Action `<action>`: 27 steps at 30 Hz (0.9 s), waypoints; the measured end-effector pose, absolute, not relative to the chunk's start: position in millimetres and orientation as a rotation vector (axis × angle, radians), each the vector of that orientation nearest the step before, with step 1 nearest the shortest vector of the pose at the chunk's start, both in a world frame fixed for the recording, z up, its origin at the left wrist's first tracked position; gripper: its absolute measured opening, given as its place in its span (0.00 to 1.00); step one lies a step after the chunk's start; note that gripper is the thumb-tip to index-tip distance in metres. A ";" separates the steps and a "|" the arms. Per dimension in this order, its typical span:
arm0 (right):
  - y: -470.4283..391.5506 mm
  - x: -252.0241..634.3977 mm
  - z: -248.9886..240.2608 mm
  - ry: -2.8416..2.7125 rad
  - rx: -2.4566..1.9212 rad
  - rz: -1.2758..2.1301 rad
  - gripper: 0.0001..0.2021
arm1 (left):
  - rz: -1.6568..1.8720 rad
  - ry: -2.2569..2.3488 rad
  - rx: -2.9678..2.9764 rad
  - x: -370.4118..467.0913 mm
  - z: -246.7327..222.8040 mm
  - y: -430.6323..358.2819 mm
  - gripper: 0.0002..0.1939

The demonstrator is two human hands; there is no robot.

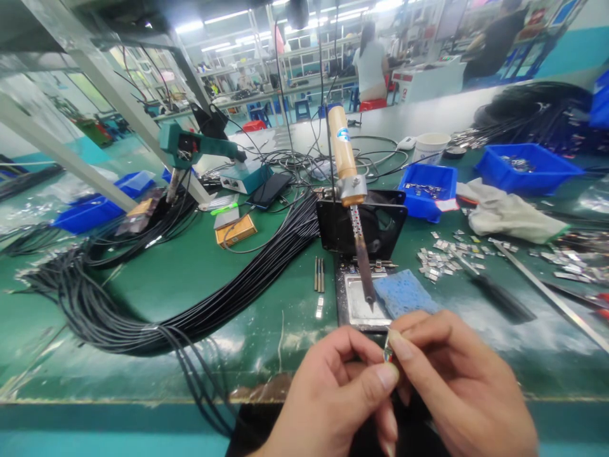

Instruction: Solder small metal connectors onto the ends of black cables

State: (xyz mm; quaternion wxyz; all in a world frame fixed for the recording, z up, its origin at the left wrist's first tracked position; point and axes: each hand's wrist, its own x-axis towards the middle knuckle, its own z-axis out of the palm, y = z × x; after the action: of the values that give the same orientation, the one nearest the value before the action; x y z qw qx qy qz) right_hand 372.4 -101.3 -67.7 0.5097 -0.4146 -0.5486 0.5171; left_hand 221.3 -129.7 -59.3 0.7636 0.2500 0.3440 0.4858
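In front of my body, my left hand (pixel 342 387) and my right hand (pixel 457 374) meet at the table's front edge. Thumb and fingers of both pinch a tiny cable end (pixel 387 353) with coloured wires and a shiny metal part. Fingers cover most of it, so its exact form is hidden. Just beyond them, a soldering iron (pixel 349 162) with a wooden handle is clamped tip down above a metal tray (pixel 354 298). A blue sponge (pixel 406 293) lies by the tray, close to my right fingers. Behind the iron stands a black fan (pixel 328 225).
A thick bundle of black cables (pixel 223 304) curves across the left. At right are loose metal connectors (pixel 435 257), a black-handled tool (pixel 504 298), a glove (pixel 509 212) and blue bins (pixel 528 166). A green tool (pixel 204 145) stands at back left. People sit farther off.
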 end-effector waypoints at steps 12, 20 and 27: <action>-100.8 373.5 -68.3 -1.349 -1.015 1.257 0.06 | 1.079 0.756 0.520 222.6 -55.7 -129.0 0.12; -102.2 370.6 -67.3 -1.313 -1.018 1.268 0.07 | 1.073 0.760 0.517 224.4 -54.2 -129.0 0.13; -103.8 376.0 -64.0 -1.323 -1.050 1.215 0.09 | 1.048 0.781 0.539 221.7 -62.2 -134.7 0.16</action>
State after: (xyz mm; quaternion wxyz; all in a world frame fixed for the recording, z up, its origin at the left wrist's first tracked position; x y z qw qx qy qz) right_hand 376.0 -103.8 -64.0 0.5061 -0.4353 -0.5484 0.5036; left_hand 221.7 -134.7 -62.2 0.7604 0.2474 0.3588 0.4814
